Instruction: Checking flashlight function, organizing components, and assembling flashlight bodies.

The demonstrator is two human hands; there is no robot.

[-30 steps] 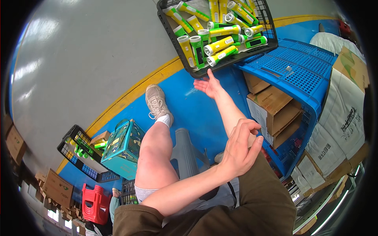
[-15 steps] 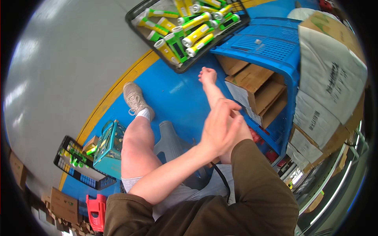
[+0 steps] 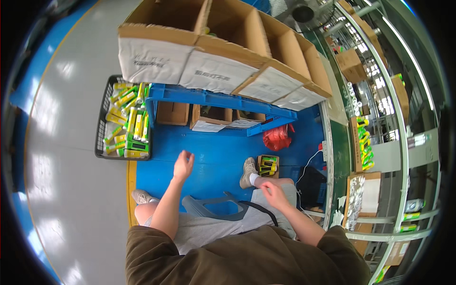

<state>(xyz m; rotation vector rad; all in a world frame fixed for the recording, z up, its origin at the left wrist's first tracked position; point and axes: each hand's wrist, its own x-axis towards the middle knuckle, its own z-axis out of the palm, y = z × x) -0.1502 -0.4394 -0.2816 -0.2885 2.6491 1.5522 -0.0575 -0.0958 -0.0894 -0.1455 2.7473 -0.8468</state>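
Note:
My left hand (image 3: 184,165) hovers over the blue floor in front of my left knee, its fingers loosely bent and nothing visible in them. Close to my right thigh, my right hand (image 3: 274,194) hangs with fingers slightly bent and apart, also holding nothing that I can see. To the left of my left hand is a black basket (image 3: 99,135) full of yellow and green flashlights (image 3: 137,124). A small cardboard box (image 3: 273,159) with several flashlights in it lies beside my right shoe. Below my hands stands a grey-blue plastic stool (image 3: 194,207).
Ahead, a blue plastic rack (image 3: 190,94) carries a row of open cardboard boxes (image 3: 228,46), with smaller boxes (image 3: 209,126) underneath. A red plastic bag (image 3: 277,138) lies near it. On the right are a metal-framed bench (image 3: 327,171), a white cable (image 3: 308,164) and more flashlights (image 3: 365,142).
My view has swung to the right, bringing the rack and the bench side into sight. My left hand has come away from my right forearm; my arms are now uncrossed and apart.

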